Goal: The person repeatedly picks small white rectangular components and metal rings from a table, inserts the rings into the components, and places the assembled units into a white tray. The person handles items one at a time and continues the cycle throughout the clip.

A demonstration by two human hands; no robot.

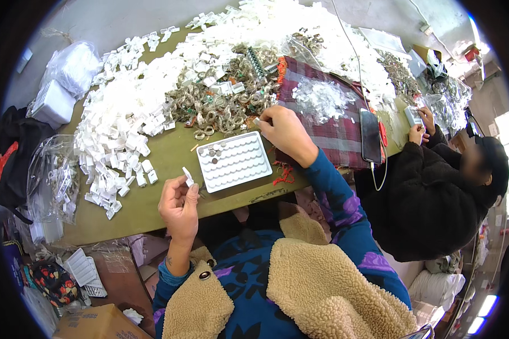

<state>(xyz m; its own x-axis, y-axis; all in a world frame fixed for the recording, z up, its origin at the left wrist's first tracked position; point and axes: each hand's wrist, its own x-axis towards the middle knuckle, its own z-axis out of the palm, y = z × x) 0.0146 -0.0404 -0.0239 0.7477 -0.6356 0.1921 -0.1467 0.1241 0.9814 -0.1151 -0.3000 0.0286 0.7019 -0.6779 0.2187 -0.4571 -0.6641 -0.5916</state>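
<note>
My left hand [179,209] is closed in front of the tray's left side, pinching a small flat white plastic piece [188,174] between thumb and fingers. Beyond the tray's far right corner, my right hand [285,129] pinches a small pale piece [257,121], too small to name. Between my hands lies a white plastic tray [240,182] with scalloped rows. Several small round grey discs [215,160] sit in its far left part. Just past the tray spreads a tangled heap of metallic ring-shaped parts [209,107], close to my right fingertips.
A large pile of white plastic pieces [124,127] covers the left and back of the green table [152,206]. Clear pieces [322,99] lie on a plaid cloth [345,144] at right, beside a phone [370,135] on a cable. A co-worker [435,192] sits farther right.
</note>
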